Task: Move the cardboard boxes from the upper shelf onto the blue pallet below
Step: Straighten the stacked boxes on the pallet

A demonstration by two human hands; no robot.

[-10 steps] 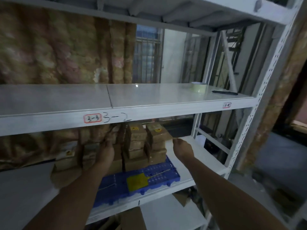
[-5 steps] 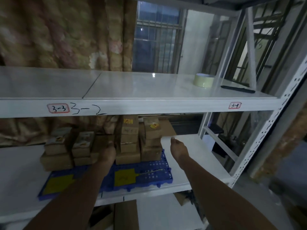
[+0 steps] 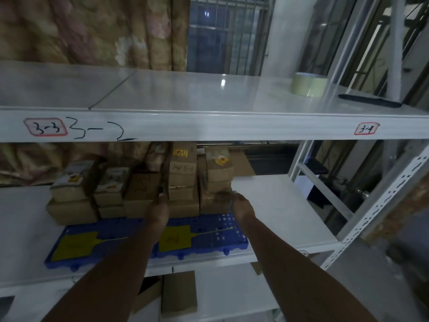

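A: Step in hand?
B: Final placement. Cardboard boxes (image 3: 183,182) stand stacked on the blue pallet (image 3: 209,235); the upper shelf (image 3: 185,96) carries none. Right hand (image 3: 242,208) lies flat against the stack; left hand (image 3: 159,209) grip cannot be told.
A: Next?
B: Clear both hands.

Glossy white shelf (image 3: 209,94); matt cardboard boxes (image 3: 183,180); plastic pallet (image 3: 209,238).

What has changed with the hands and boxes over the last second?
Right hand drew in to the right-hand stack, fingertips now at its lower box. Left hand stays against the middle boxes. Nothing visibly gripped or released. All stacks, blue pallet and tape roll unmoved.
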